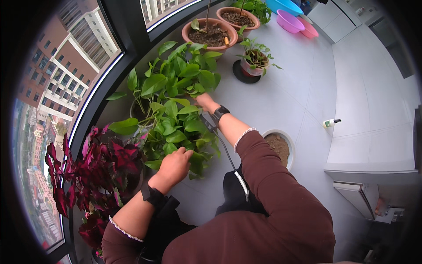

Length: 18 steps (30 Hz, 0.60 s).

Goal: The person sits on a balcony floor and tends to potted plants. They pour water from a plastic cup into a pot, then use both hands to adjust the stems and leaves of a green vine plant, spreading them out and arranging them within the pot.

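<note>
Before me spreads a leafy green pothos plant (171, 128), with broad leaves hanging over the floor. At its near edge, my left hand (173, 170) rests against the lower leaves with its fingers curled; the fingertips are not clear enough to show a grip. My right hand (205, 101) reaches in under the upper foliage from the right. Leaves hide its fingers, so whatever it touches cannot be seen. Both wrists wear black bands, and a cable runs down from a small dark device (208, 122) at the right wrist.
A red-purple coleus (108, 165) stands left, beside the window frame (132, 49). Terracotta-coloured pots (211, 48) and a small potted plant (254, 61) are beyond. Right of my forearm sits a white pot of soil (290, 145). A small bottle (329, 123) and plastic basins (288, 21) are farther right.
</note>
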Motion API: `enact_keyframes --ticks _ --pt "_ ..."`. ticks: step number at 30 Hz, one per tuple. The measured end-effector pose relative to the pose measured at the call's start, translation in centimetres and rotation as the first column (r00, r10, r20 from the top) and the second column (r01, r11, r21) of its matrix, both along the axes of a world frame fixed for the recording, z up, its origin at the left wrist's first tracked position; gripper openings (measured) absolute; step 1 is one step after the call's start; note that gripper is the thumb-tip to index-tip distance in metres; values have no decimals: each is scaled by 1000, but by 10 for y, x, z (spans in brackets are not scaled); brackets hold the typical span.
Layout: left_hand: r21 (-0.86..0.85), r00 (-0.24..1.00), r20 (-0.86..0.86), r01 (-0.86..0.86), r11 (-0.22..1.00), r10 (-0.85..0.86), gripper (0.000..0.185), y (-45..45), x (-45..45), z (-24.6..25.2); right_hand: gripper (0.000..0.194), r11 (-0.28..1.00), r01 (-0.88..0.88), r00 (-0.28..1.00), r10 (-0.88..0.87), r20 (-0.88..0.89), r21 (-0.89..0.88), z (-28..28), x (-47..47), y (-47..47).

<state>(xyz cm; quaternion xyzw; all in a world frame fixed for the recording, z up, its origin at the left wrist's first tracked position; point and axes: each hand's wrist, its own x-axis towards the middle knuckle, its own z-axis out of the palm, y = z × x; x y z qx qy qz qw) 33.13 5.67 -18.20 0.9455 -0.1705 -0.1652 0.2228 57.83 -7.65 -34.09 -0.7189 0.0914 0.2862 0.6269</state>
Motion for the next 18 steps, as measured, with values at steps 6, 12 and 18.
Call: enact_keyframes --ticks 6,12,18 --pt "-2 999 28 42 999 -42 34 -6 7 -8 26 997 21 1000 -21 6 -69 20 -6 -31" --pt "41 995 27 99 994 -100 35 -15 13 -16 33 991 42 999 -46 -24 -130 23 2 -91" --pt "40 991 -35 130 991 -128 37 -15 14 -21 30 882 1 989 67 128 -471 52 27 -179"
